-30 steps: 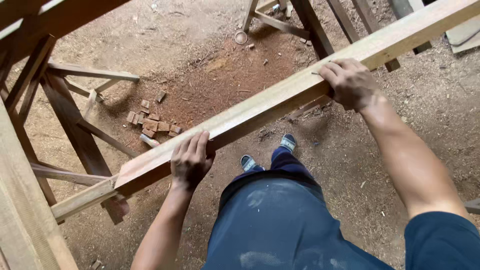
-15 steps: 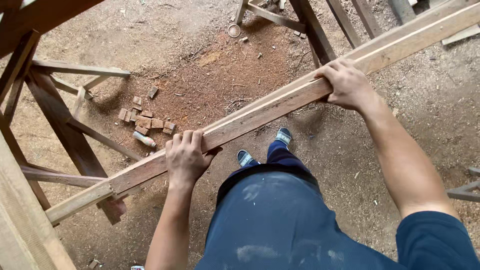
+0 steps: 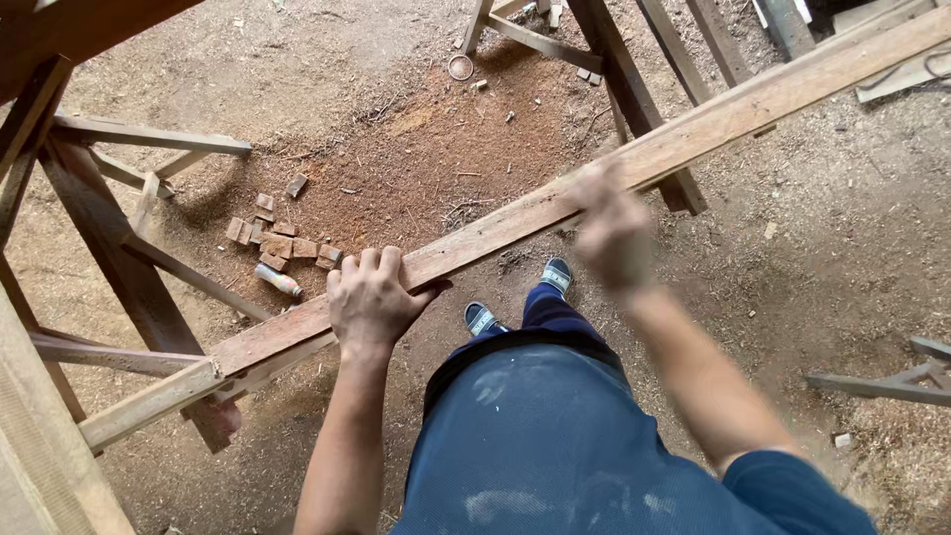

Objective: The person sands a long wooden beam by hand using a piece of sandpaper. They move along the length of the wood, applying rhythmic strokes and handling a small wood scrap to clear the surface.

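1. Head view, looking straight down: the left hand (image 3: 371,297) is wrapped over the near edge of a long wooden plank (image 3: 515,223), fingers curled on top, thumb tucked along the side facing the body. So that one is clamped on the wood.
2. The plank runs diagonally, from low on the far side of the left hand up past the right hand (image 3: 612,230) to the top corner of the frame.
3. The right hand is pretty blurred. It sits just at the plank's near edge, further up the board from the left hand's grip. Honestly can't tell if it's gripping, touching or just above the wood.
4. Beyond the left hand's grip, on the other side of the plank, there's a little pile of small wood offcuts (image 3: 277,243) lying on the sawdust floor (image 3: 396,129), with a small bottle (image 3: 279,281) right next to them.
5. Under the plank's low end, left of the grip, is a wooden trestle frame (image 3: 119,248). Another set of wooden legs (image 3: 634,89) stands beyond the right hand.
6. Between the two hands, below the plank, you can see the person's blue trousers (image 3: 555,436) and two sandalled feet (image 3: 520,297).
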